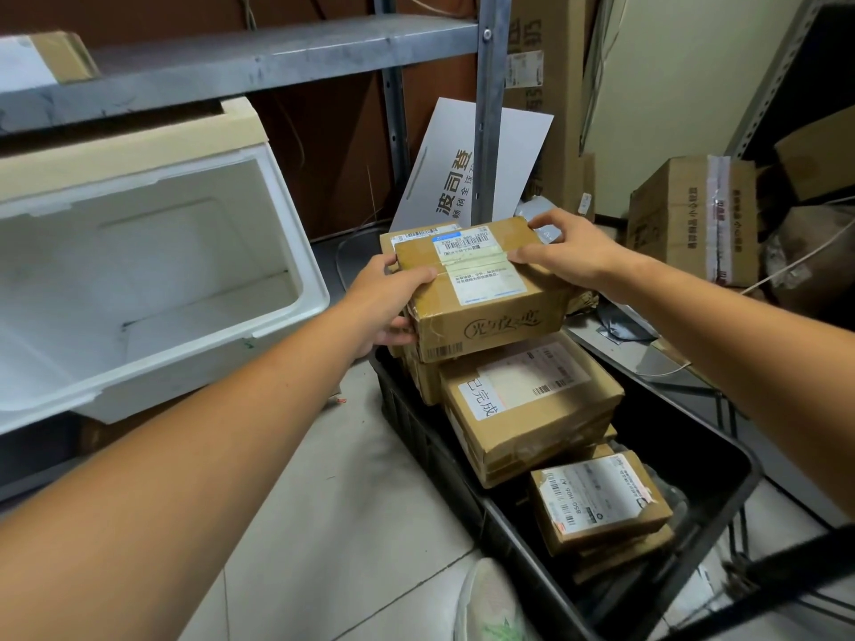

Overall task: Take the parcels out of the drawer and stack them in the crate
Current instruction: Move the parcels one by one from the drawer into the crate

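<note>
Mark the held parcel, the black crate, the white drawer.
held parcel (pixel 490 326): head view, front face.
black crate (pixel 407 418): head view, left outer wall.
white drawer (pixel 162 247): head view, inside wall.

On the white board (pixel 467 178) leaning behind the shelf post we read 波司登 in large dark characters, with a smaller line beside it starting 畅销全球. The top parcel (pixel 481 289) carries a shipping label whose code begins 830-. The rest is too small for us, and we cannot make out the stylised script on its side. A sticker on the middle parcel (pixel 527 409) says 已完成 in handwriting. The small parcel (pixel 597 497) has a label reading 850-H06. Print on the carton (pixel 684 219) at right is blurred.
</note>
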